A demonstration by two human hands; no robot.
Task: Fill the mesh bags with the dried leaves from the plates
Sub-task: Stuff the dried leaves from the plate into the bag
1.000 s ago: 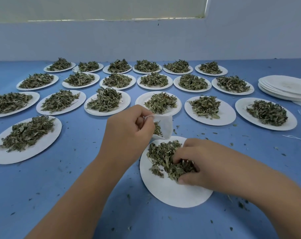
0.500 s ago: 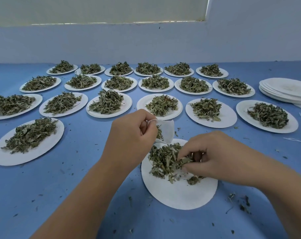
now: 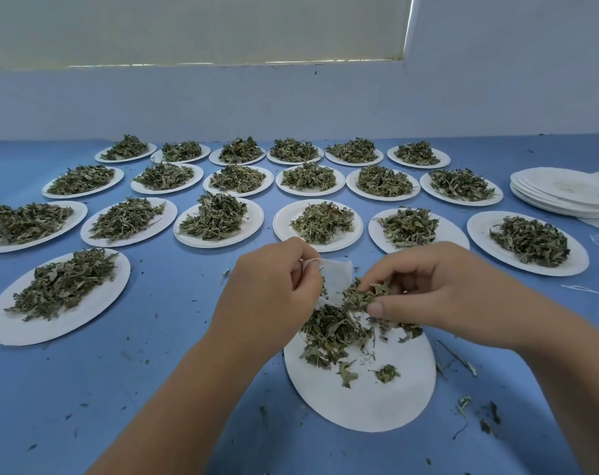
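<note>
Leaves (image 3: 363,296) pinched in the right grip (image 3: 438,286) hover at the mesh bag (image 3: 337,275), its rim pinched open by the left grip (image 3: 274,289) above the plate (image 3: 377,399) near the front edge of the counter (image 3: 154,371); missing the narrow mouth could scatter crumbs.

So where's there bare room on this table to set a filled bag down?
Best: the blue strip between the lone left plate and the left hand. Also right of the near plate, though crumbs lie there. The plate rows behind are packed.
</note>
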